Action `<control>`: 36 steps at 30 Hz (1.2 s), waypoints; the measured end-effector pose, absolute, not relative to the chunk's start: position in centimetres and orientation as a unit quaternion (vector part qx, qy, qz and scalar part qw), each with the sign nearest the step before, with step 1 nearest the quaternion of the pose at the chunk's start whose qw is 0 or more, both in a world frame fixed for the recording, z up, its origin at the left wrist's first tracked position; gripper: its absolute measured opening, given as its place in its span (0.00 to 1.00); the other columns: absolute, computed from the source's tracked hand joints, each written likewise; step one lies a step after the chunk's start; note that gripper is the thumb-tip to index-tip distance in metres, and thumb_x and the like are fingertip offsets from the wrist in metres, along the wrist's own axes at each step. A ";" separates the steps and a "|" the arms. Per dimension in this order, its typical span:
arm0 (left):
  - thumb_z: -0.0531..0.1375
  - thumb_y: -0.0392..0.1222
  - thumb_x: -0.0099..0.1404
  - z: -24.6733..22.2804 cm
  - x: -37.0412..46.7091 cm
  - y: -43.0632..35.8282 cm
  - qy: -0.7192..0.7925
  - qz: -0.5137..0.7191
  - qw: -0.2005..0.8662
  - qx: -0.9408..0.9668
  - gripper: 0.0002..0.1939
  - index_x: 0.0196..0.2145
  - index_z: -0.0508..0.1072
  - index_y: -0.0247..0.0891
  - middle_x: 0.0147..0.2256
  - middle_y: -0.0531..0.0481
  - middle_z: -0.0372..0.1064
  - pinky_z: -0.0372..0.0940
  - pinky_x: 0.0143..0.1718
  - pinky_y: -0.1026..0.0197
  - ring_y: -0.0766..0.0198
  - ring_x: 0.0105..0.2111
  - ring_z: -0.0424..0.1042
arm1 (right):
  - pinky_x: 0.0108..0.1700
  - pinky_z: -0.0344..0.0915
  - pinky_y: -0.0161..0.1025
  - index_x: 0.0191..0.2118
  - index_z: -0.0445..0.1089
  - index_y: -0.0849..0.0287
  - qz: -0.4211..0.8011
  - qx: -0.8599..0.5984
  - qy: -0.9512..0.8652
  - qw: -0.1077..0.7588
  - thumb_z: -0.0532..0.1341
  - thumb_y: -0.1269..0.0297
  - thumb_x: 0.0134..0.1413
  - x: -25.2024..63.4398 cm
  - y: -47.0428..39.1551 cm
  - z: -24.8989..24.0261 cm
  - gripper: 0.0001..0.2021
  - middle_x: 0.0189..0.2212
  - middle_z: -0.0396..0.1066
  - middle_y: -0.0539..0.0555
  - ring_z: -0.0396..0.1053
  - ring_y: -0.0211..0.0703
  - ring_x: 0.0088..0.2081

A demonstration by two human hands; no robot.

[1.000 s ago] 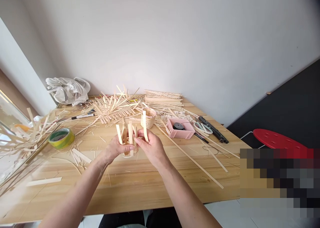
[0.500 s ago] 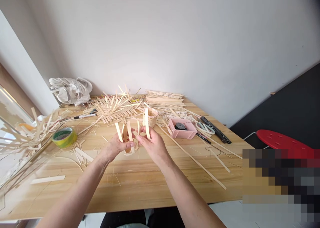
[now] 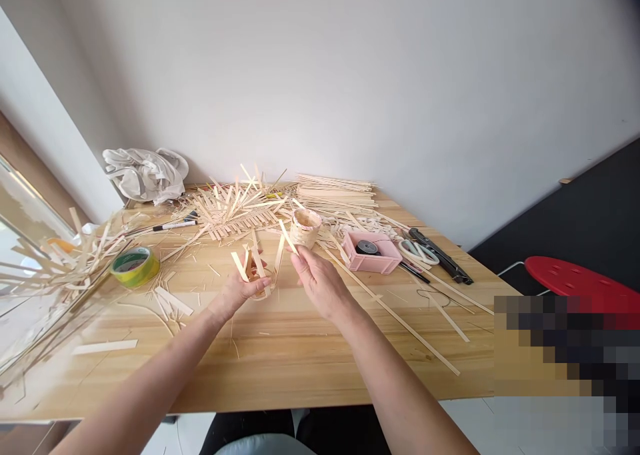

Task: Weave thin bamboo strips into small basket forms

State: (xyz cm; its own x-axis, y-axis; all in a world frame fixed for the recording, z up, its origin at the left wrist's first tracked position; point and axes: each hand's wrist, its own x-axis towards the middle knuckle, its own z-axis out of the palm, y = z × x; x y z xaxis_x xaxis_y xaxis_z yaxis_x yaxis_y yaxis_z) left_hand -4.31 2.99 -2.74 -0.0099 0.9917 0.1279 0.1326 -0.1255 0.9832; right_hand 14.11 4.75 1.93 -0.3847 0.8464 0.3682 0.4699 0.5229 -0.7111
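Observation:
My left hand (image 3: 235, 296) is closed around a small, partly woven bamboo basket (image 3: 260, 294), thumb across its near side. Several pale strips stand up from its rim and lean outward. To the right of it, my right hand (image 3: 320, 280) pinches one flat bamboo strip (image 3: 287, 234) that points up and to the left. Whether this strip joins the basket cannot be made out. Just behind my right hand stands a small finished-looking woven basket (image 3: 306, 227), upright on the wooden table (image 3: 280, 368).
Loose bamboo strips (image 3: 233, 208) are heaped behind, beside a neat strip stack (image 3: 336, 192). A tape roll (image 3: 134, 267) and marker (image 3: 175, 226) lie left. Rightward are a pink box (image 3: 373, 260) holding a black spool (image 3: 367, 248), white-handled scissors (image 3: 419, 252) and a black tool (image 3: 440, 255).
My right hand has moved right, away from the basket, and the strip it pinches now tilts further left. My left hand still holds the basket. The whole view has shifted slightly.

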 end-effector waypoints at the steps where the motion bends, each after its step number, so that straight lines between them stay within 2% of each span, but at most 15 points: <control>1: 0.65 0.47 0.46 -3.3 -4.5 3.2 0.511 0.500 0.414 0.563 0.32 0.48 0.60 0.39 0.38 0.49 0.64 0.62 0.41 0.57 0.61 0.38 0.66 | 0.30 0.59 0.38 0.37 0.65 0.55 0.243 -0.426 -0.796 0.356 0.43 0.56 0.61 14.2 4.8 1.7 0.16 0.30 0.69 0.54 0.66 0.43 0.29; 7: 0.65 0.46 0.44 -5.4 -4.9 4.3 0.548 0.505 0.333 0.578 0.26 0.41 0.63 0.38 0.37 0.48 0.66 0.59 0.47 0.53 0.57 0.42 0.67 | 0.26 0.53 0.36 0.37 0.62 0.56 0.223 -0.442 -0.803 0.332 0.42 0.60 0.61 14.6 3.7 1.0 0.14 0.18 0.61 0.48 0.61 0.41 0.21; 11: 0.65 0.45 0.44 -5.9 -4.7 4.3 0.546 0.501 0.311 0.595 0.27 0.42 0.63 0.38 0.39 0.47 0.67 0.58 0.48 0.51 0.56 0.43 0.66 | 0.28 0.54 0.34 0.24 0.60 0.56 0.242 -0.373 -0.835 0.325 0.47 0.62 0.59 14.4 3.2 0.7 0.14 0.21 0.61 0.49 0.61 0.39 0.25; 13: 0.65 0.45 0.45 -6.2 -4.7 4.3 0.536 0.504 0.311 0.602 0.30 0.45 0.61 0.39 0.41 0.46 0.66 0.57 0.50 0.51 0.56 0.44 0.66 | 0.29 0.56 0.34 0.21 0.60 0.57 0.272 -0.358 -0.833 0.323 0.49 0.64 0.57 14.2 3.7 0.4 0.14 0.22 0.62 0.49 0.61 0.38 0.26; 16: 0.65 0.47 0.45 -6.7 -4.7 4.2 0.517 0.504 0.329 0.609 0.35 0.49 0.58 0.38 0.42 0.45 0.65 0.58 0.49 0.50 0.55 0.44 0.65 | 0.30 0.58 0.34 0.30 0.65 0.57 0.353 -0.372 -0.796 0.322 0.50 0.69 0.54 13.6 4.8 -0.2 0.08 0.21 0.62 0.46 0.64 0.36 0.24; 18: 0.66 0.47 0.44 -6.9 -4.8 4.1 0.510 0.499 0.343 0.610 0.40 0.52 0.55 0.37 0.43 0.44 0.64 0.59 0.48 0.50 0.55 0.44 0.65 | 0.31 0.60 0.33 0.37 0.66 0.56 0.399 -0.376 -0.767 0.333 0.51 0.71 0.52 13.1 5.5 -0.6 0.09 0.22 0.65 0.45 0.66 0.35 0.25; 22: 0.67 0.48 0.44 -7.4 -5.2 3.8 0.514 0.486 0.376 0.599 0.50 0.59 0.44 0.40 0.51 0.40 0.56 0.59 0.49 0.49 0.53 0.47 0.65 | 0.32 0.62 0.34 0.35 0.66 0.55 0.413 -0.379 -0.734 0.384 0.52 0.69 0.51 11.9 6.1 -1.5 0.08 0.30 0.71 0.49 0.69 0.38 0.31; 25: 0.68 0.49 0.42 -7.5 -5.8 3.6 0.531 0.477 0.370 0.595 0.57 0.62 0.38 0.44 0.54 0.40 0.52 0.55 0.52 0.47 0.49 0.52 0.61 | 0.32 0.63 0.34 0.36 0.67 0.56 0.424 -0.376 -0.723 0.395 0.52 0.67 0.52 11.5 6.3 -2.3 0.08 0.30 0.73 0.50 0.70 0.39 0.32; 27: 0.69 0.50 0.40 -7.4 -6.4 3.4 0.538 0.480 0.351 0.597 0.60 0.62 0.37 0.43 0.56 0.38 0.50 0.51 0.55 0.46 0.46 0.56 0.55 | 0.32 0.63 0.35 0.37 0.67 0.56 0.439 -0.372 -0.716 0.395 0.52 0.66 0.53 11.5 6.3 -2.7 0.09 0.29 0.73 0.50 0.70 0.39 0.32; 29: 0.68 0.52 0.40 -7.1 -6.9 3.0 0.539 0.493 0.317 0.605 0.61 0.62 0.36 0.40 0.59 0.34 0.46 0.47 0.57 0.45 0.45 0.60 0.49 | 0.32 0.64 0.35 0.37 0.67 0.56 0.451 -0.365 -0.712 0.396 0.52 0.65 0.53 11.7 6.4 -2.9 0.08 0.29 0.73 0.50 0.70 0.39 0.31; 31: 0.67 0.53 0.42 -6.9 -7.3 2.5 0.540 0.513 0.266 0.612 0.60 0.63 0.36 0.40 0.61 0.32 0.41 0.45 0.58 0.45 0.45 0.60 0.46 | 0.33 0.64 0.36 0.37 0.67 0.56 0.458 -0.358 -0.710 0.396 0.52 0.66 0.52 12.0 6.4 -2.9 0.08 0.29 0.73 0.50 0.70 0.39 0.32; 34: 0.66 0.54 0.45 -6.7 -7.6 1.3 0.557 0.532 0.179 0.612 0.57 0.63 0.35 0.43 0.62 0.32 0.39 0.49 0.56 0.43 0.45 0.60 0.49 | 0.36 0.65 0.37 0.38 0.67 0.57 0.475 -0.338 -0.713 0.389 0.52 0.66 0.52 12.3 6.5 -2.7 0.09 0.30 0.73 0.51 0.70 0.39 0.33; 36: 0.65 0.54 0.47 -6.6 -7.8 0.6 0.574 0.520 0.121 0.620 0.53 0.62 0.39 0.45 0.62 0.33 0.40 0.52 0.55 0.43 0.44 0.60 0.48 | 0.38 0.65 0.38 0.38 0.67 0.58 0.485 -0.326 -0.714 0.386 0.53 0.66 0.52 12.4 6.5 -2.6 0.09 0.31 0.73 0.52 0.69 0.38 0.32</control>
State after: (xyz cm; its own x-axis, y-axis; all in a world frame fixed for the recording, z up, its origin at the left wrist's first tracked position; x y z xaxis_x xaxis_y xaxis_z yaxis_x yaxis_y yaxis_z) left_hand -7.75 0.65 -6.59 -0.2009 0.8381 0.5072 0.5870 -0.3115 0.7472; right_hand 12.40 6.48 -2.55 -0.4898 0.8397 0.2345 0.0918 0.3171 -0.9439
